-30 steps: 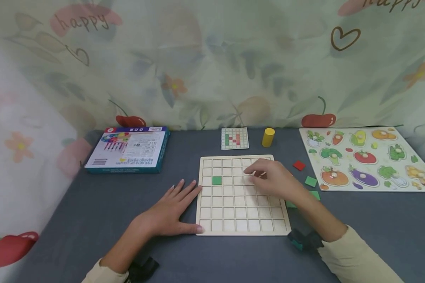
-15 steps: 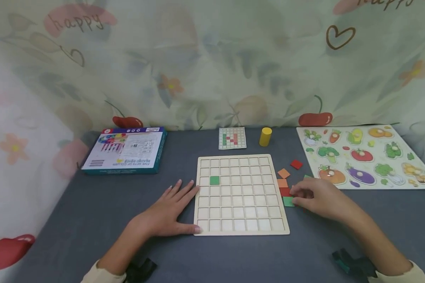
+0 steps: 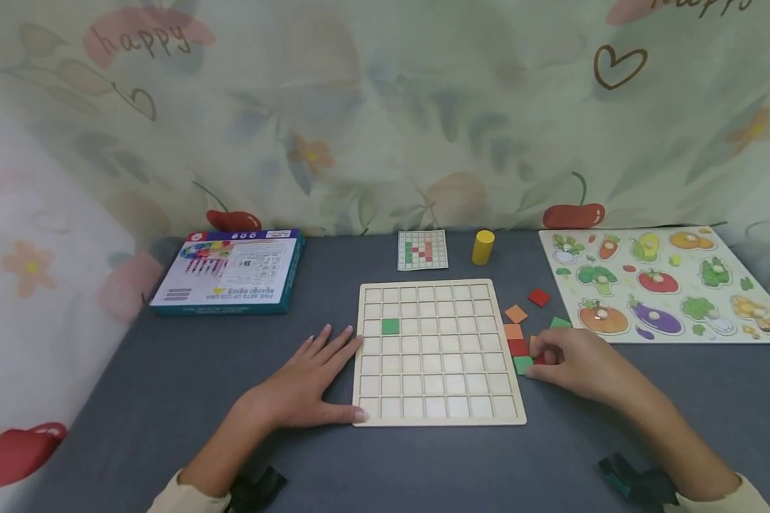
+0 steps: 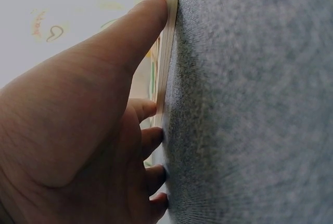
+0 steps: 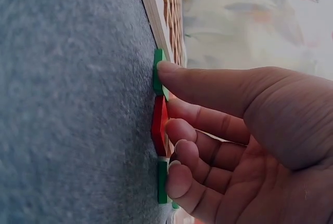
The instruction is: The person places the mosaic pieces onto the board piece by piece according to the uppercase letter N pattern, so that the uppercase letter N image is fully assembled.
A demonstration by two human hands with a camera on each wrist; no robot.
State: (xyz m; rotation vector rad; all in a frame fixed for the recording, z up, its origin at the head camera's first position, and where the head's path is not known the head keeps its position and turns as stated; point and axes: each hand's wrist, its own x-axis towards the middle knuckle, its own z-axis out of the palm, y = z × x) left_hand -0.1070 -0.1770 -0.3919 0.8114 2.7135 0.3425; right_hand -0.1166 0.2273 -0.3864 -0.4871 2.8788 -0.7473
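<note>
A wooden grid board (image 3: 436,345) lies mid-table with one green tile (image 3: 390,326) in a cell near its upper left. My left hand (image 3: 298,388) rests flat beside it, fingers spread, thumb and fingertips along the left edge. Off the board's right edge, my right hand (image 3: 577,362) pinches at a loose green tile (image 3: 522,365); in the right wrist view the thumb (image 5: 171,70) presses that tile and the index fingertip is hidden. Close by lie a red tile (image 3: 517,348), an orange tile (image 3: 512,332) and another red tile (image 5: 159,128), partly covered by the hand.
Farther up are an orange tile (image 3: 516,314), a red tile (image 3: 540,298) and a green tile (image 3: 560,323). Behind the board stand a patterned grid card (image 3: 422,250) and a yellow cylinder (image 3: 483,247). A flat box (image 3: 227,274) sits left, a vegetable picture board (image 3: 667,285) right.
My right hand has moved from over the board to the loose tiles at its right, and the green tile there has turned slightly. The left hand stays in place.
</note>
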